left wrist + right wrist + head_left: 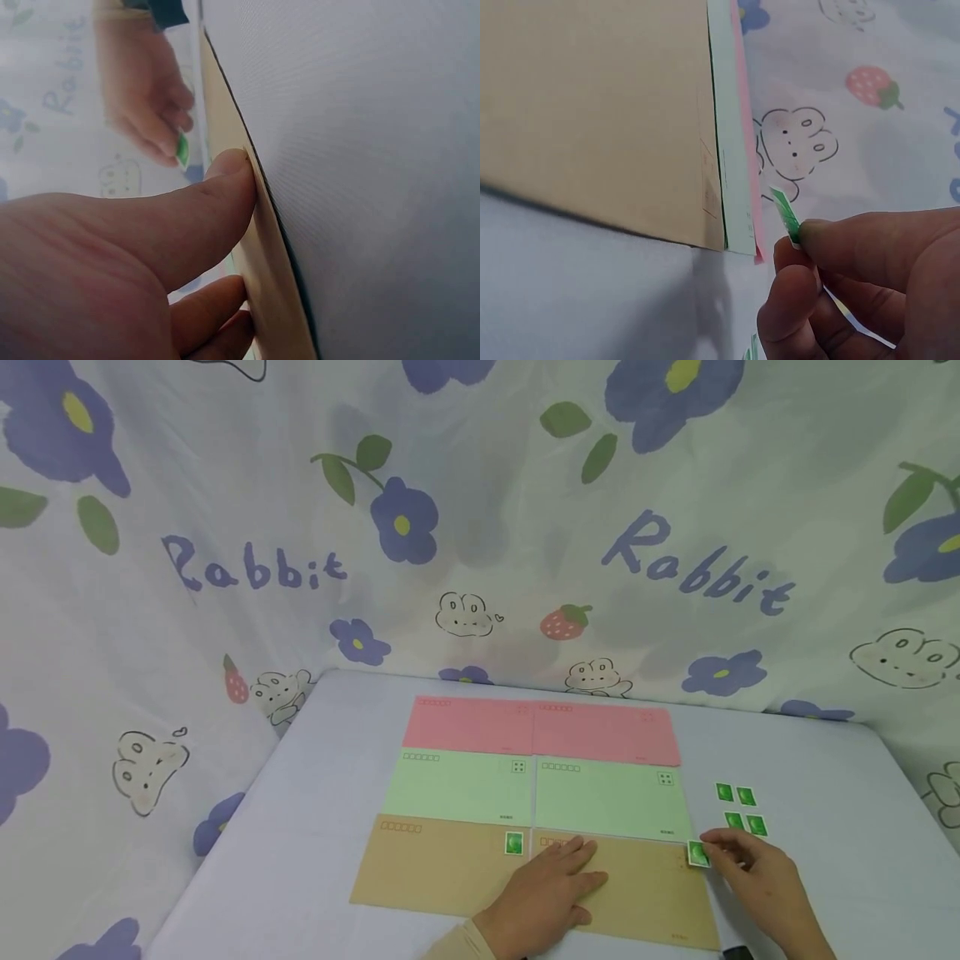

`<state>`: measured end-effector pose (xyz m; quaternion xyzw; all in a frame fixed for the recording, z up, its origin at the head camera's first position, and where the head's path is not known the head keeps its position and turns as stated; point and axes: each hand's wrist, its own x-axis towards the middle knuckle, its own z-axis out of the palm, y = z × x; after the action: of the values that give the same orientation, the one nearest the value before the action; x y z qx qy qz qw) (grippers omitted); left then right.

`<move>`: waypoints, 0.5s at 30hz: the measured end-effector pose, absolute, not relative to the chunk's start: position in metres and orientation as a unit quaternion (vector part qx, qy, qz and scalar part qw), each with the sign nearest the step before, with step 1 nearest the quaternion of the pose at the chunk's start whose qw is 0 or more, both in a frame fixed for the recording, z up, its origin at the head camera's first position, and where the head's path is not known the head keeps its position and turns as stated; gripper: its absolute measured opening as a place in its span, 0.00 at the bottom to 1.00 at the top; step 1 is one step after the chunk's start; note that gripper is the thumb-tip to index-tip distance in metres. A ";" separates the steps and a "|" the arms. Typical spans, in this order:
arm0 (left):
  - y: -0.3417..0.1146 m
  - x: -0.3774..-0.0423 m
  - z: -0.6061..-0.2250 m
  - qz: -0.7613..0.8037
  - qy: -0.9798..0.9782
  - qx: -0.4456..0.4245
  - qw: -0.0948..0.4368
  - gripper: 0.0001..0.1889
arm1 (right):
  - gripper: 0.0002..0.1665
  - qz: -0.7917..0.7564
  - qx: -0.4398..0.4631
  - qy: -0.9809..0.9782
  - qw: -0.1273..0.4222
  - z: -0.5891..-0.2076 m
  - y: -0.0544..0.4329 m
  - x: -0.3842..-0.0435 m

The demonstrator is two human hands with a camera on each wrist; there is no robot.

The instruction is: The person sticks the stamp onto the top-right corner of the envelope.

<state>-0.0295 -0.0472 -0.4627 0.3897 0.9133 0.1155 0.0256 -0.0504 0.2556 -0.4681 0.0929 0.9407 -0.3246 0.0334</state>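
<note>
My left hand [542, 897] lies with spread fingers on the lower right brown envelope [645, 893], reaching over its left part. In the left wrist view its thumb [199, 225] rests on the brown paper. Between thumb and fingertips, my right hand [765, 881] pinches a small green postage stamp [697, 854] by one side. The stamp overlaps the envelope's upper right corner in the head view. In the right wrist view, the pinched stamp [786, 215] stands tilted, apart from the envelope's edge. Another green stamp [513, 843] sits on the left brown envelope [435, 868], at its upper right corner.
Two light green envelopes [457, 789] and two pink ones [472, 727] lie in rows behind the brown pair. Several loose green stamps [746, 797] lie to the right on the white tabletop [292, 810]. A patterned cloth [480, 527] hangs behind the table.
</note>
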 end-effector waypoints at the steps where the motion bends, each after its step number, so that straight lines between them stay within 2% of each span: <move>1: -0.047 -0.030 -0.463 0.116 0.913 0.390 0.026 0.27 | 0.14 -0.325 0.092 0.941 0.035 -0.469 0.256 -0.051; 15: -0.047 -0.029 -0.463 0.116 0.914 0.388 0.022 0.27 | 0.15 -0.336 0.096 0.935 0.063 -0.473 0.253 -0.052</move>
<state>-0.0294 -0.0472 -0.4627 0.3885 0.9139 0.1157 0.0219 -0.0522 0.2534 -0.4725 0.0957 0.9349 -0.3360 0.0629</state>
